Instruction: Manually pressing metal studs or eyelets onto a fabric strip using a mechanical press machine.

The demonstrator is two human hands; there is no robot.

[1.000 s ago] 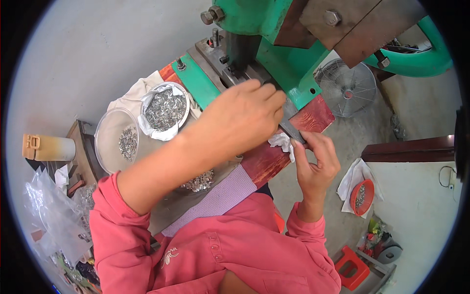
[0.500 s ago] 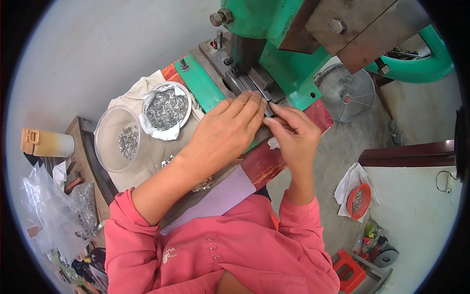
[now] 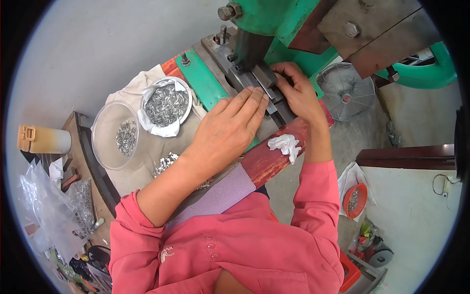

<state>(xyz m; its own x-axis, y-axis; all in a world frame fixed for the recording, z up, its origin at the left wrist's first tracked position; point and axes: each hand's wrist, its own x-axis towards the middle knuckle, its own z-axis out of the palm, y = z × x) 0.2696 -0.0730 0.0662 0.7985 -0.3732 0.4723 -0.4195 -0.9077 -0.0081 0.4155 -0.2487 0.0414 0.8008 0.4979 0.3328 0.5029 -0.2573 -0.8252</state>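
Observation:
My left hand (image 3: 232, 115) lies with its fingers stretched out and side by side, fingertips on the dark steel die (image 3: 248, 81) of a green press (image 3: 259, 17). The fingers cover part of the die's groove. My right hand (image 3: 299, 93) is at the right side of the steel block (image 3: 265, 74), its thumb and forefinger curved and apart around the block's edge. Its other fingers are partly hidden, and I see nothing held in it. The press ram (image 3: 252, 49) stands just beyond my left fingertips.
Left stand a paper-lined bowl of shiny metal pieces (image 3: 167, 105) and a clear tub (image 3: 105, 159) with small parts. More small parts (image 3: 166, 164) lie beside my left forearm. Crumpled white paper (image 3: 285, 145) rests on the red bench edge (image 3: 267, 169). A fan (image 3: 345, 90) stands right.
My right hand has moved away from the die's near end to the right side of the block. That uncovers the die's near end and the crumpled paper. My left hand stays nearly in place.

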